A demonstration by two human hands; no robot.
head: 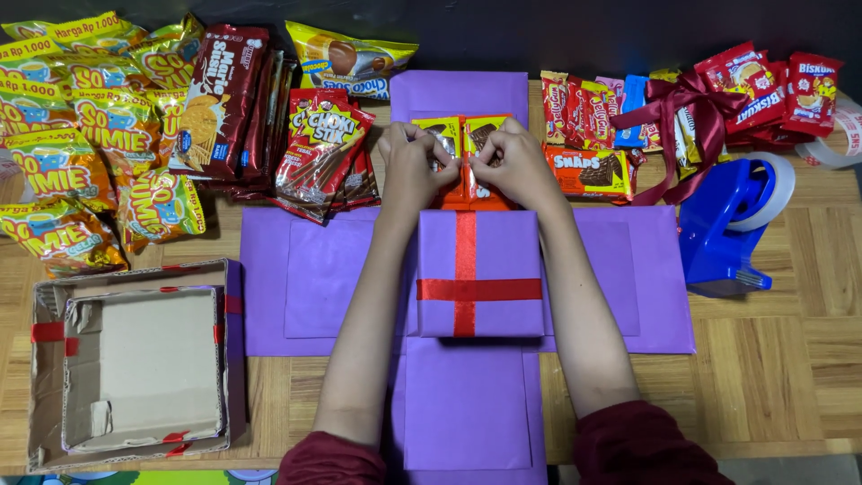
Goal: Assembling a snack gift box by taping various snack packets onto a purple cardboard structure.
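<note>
Left hand (411, 169) and right hand (514, 163) side by side, fingertips pinching the top edges of two yellow-and-red wafer snack packets (462, 135) lying on the upper flap of the unfolded purple paper box (323, 278), just beyond the small purple gift box with red ribbon cross (479, 274). Probably light, thin, crinkly foil; slippery, contents brittle. Best pinched gently at the sealed edges, never squeezed mid-pack. Blue tape dispenser (725, 224) well to the right

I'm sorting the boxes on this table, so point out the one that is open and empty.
It is the bare cardboard box at the near left, lidless with red tape on its rims. The purple box between the forearms is closed, crossed by red ribbon.
</note>
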